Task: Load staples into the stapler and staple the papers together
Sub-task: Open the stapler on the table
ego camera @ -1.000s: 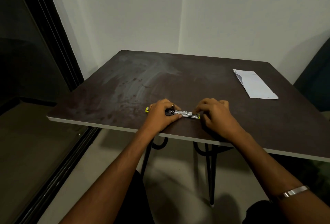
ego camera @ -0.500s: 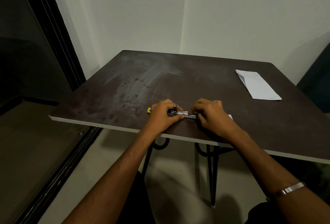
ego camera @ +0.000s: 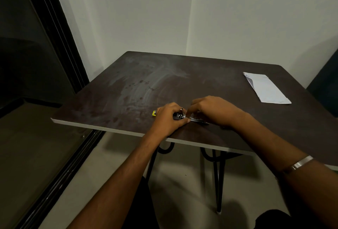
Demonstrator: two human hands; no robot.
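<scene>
Right hand [ego camera: 215,110] slid leftward over stapler [ego camera: 182,117]

No readable text, label, brand or number anywhere; folded white paper [ego camera: 266,89] and stapler [ego camera: 190,118] too small and dim to tell

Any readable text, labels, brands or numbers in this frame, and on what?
None can be read.
Papers: white, no print visible from here.
Stapler: mostly covered by the left hand and right hand; no legible marking.
Yellow piece by the left hand: too small to tell.
</scene>
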